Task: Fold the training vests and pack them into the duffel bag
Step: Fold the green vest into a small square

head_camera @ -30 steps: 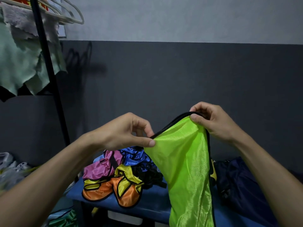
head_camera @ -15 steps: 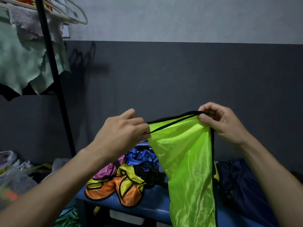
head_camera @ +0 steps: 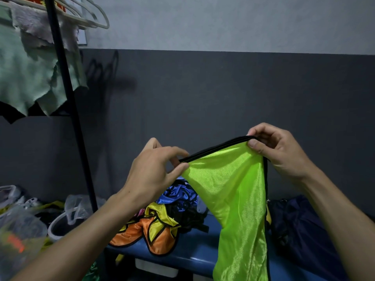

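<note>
Left hand pinches the black trim of the green vest between thumb and index; the other fingers are curled loosely behind. Right hand pinches the same trim at the high corner, thumb on front, fingers curled behind. Vest hangs in mid-air between the hands, above the blue bench, its lower part running out of view at the bottom

Risks, as judgement:
- fabric looks slick and shiny; a two-finger pinch on thin trim could slip, dropping one corner and twisting the vest
- hanging tail is unsupported; lowering it blind could land it on the vest pile and snag or drag a loose one off the bench front
- layers may not be aligned; top edge shows two trim lines, so a fold now could lock in a skew

Room: free air ahead up to the dark wall. Rack pole stands well left of the left hand. Duffel sits on the right of the bench, just beside the hanging vest; whether it's open, cannot tell. Bare bench between pile and duffel is narrow, mostly hidden by the vest
</note>
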A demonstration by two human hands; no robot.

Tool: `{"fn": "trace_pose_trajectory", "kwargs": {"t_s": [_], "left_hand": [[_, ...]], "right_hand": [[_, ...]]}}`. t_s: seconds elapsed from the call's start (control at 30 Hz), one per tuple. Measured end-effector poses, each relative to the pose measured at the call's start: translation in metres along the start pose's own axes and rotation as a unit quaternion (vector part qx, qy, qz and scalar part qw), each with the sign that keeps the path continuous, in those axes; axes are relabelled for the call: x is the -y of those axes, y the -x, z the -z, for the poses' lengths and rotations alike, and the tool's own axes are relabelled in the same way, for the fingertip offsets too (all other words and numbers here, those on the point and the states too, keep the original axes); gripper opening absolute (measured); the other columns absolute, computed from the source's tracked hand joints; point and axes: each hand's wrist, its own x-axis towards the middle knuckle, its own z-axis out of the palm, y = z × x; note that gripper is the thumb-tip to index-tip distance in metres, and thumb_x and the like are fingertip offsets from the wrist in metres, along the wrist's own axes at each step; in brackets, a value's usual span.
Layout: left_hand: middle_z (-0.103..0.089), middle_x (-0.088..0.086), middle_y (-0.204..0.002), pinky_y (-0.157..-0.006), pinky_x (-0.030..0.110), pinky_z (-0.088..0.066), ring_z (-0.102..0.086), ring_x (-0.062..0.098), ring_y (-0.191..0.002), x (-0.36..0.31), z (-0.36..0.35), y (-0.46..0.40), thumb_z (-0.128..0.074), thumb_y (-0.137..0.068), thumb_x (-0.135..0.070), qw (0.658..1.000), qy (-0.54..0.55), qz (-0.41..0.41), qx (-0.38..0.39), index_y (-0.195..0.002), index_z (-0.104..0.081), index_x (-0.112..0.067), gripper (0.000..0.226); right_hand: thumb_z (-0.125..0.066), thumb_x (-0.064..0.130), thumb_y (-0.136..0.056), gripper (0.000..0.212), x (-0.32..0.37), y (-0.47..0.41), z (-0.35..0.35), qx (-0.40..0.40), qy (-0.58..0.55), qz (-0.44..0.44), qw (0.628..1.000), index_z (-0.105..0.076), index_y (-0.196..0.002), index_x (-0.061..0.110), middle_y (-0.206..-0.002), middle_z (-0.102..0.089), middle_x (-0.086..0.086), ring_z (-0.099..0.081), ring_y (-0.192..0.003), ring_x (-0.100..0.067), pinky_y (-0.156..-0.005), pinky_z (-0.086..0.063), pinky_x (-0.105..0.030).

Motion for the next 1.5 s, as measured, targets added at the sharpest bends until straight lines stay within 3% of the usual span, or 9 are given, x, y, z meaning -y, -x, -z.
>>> {"fn": "trace_pose_trajectory", "kwargs": {"t_s": [0.17,0.47,0.67,0.73,0.83,0.93,1.17,1.4,1.5], "left_hand": [[-0.064,-0.026,-0.079,-0.066,0.034,-0.049,-0.041,0.007,-0.090,0.000,0.004,-0.004,-0.066,-0.091,-0.050,0.999,0.004,-0.017,0.036,-0.100,-0.069,-0.038,0.016],[-0.054,-0.018,-0.102,-0.079,0.034,-0.045,-0.042,0.012,-0.099,0.011,0.026,-0.033,-0.047,-0.086,-0.072,0.989,-0.065,-0.046,0.122,-0.089,-0.060,-0.039,0.036],[-0.067,-0.015,-0.064,-0.059,0.018,-0.046,-0.062,0.001,-0.063,0.008,0.057,-0.066,-0.079,-0.082,-0.050,0.981,-0.067,-0.011,0.180,-0.067,-0.065,-0.026,0.032],[-0.067,-0.019,-0.066,-0.058,0.015,-0.044,-0.061,-0.003,-0.061,0.013,0.066,-0.072,-0.083,-0.078,-0.049,0.969,-0.049,0.025,0.241,-0.072,-0.066,-0.024,0.030],[-0.071,-0.014,-0.100,-0.083,0.025,-0.056,-0.068,-0.001,-0.090,0.004,0.061,-0.078,-0.082,-0.067,-0.059,0.954,0.034,0.057,0.293,-0.104,-0.063,-0.027,0.052],[-0.068,-0.014,-0.122,-0.100,0.026,-0.052,-0.065,-0.003,-0.110,-0.028,0.040,-0.086,-0.073,-0.078,-0.064,0.939,0.154,0.042,0.305,-0.131,-0.060,-0.026,0.067],[-0.063,-0.012,-0.075,-0.065,0.030,-0.039,-0.051,0.006,-0.069,-0.027,0.022,-0.105,-0.063,-0.094,-0.053,0.916,0.161,0.000,0.366,-0.095,-0.073,-0.017,0.038],[-0.068,-0.012,-0.074,-0.060,0.019,-0.042,-0.056,-0.003,-0.063,-0.026,0.020,-0.107,-0.062,-0.099,-0.042,0.954,0.033,-0.076,0.290,-0.088,-0.071,-0.022,0.025],[-0.070,-0.008,-0.080,-0.067,0.027,-0.048,-0.064,0.006,-0.073,-0.012,0.025,-0.101,-0.061,-0.097,-0.049,0.959,-0.013,-0.087,0.268,-0.090,-0.071,-0.023,0.029]], "right_hand": [[-0.067,0.013,-0.089,0.014,0.002,-0.001,0.001,0.007,0.012,-0.001,1.000,-0.064,-0.099,0.005,-0.088,-0.067,0.011,-0.062,-0.088,-0.004,-0.080,-0.050,-0.015],[-0.072,0.013,-0.084,0.021,0.005,-0.004,0.008,-0.014,-0.070,-0.112,0.991,-0.068,-0.102,0.003,-0.087,-0.069,0.000,-0.064,-0.083,-0.012,-0.072,-0.054,-0.017],[-0.074,0.009,-0.081,0.020,0.013,-0.006,0.001,-0.010,-0.085,-0.157,0.984,-0.070,-0.100,0.002,-0.087,-0.073,-0.004,-0.070,-0.082,-0.013,-0.068,-0.056,-0.021],[-0.078,0.014,-0.075,0.022,0.018,-0.012,-0.002,-0.006,-0.083,-0.164,0.983,-0.073,-0.094,0.006,-0.089,-0.074,-0.004,-0.070,-0.084,-0.014,-0.074,-0.057,-0.026],[-0.083,0.016,-0.073,0.018,0.025,-0.022,-0.016,0.029,-0.052,-0.178,0.982,-0.075,-0.089,0.012,-0.093,-0.074,-0.007,-0.069,-0.092,-0.018,-0.094,-0.053,-0.042],[-0.081,0.011,-0.083,0.014,0.032,-0.032,-0.036,0.056,-0.022,-0.181,0.982,-0.074,-0.094,0.006,-0.095,-0.074,-0.014,-0.069,-0.094,-0.020,-0.091,-0.053,-0.040],[-0.079,0.000,-0.083,0.016,0.023,-0.032,-0.049,0.073,-0.016,-0.184,0.980,-0.072,-0.092,0.012,-0.072,-0.066,0.000,-0.059,-0.079,-0.011,-0.075,-0.044,-0.032],[-0.076,0.004,-0.088,0.027,-0.017,0.008,-0.070,0.033,-0.115,-0.195,0.974,-0.066,-0.112,-0.002,-0.103,-0.072,-0.025,-0.071,-0.094,-0.021,-0.084,-0.060,-0.034],[-0.076,0.000,-0.087,0.019,-0.056,0.046,-0.087,0.040,-0.098,-0.202,0.974,-0.067,-0.102,-0.006,-0.097,-0.076,-0.016,-0.069,-0.086,-0.015,-0.078,-0.057,-0.026]]}}
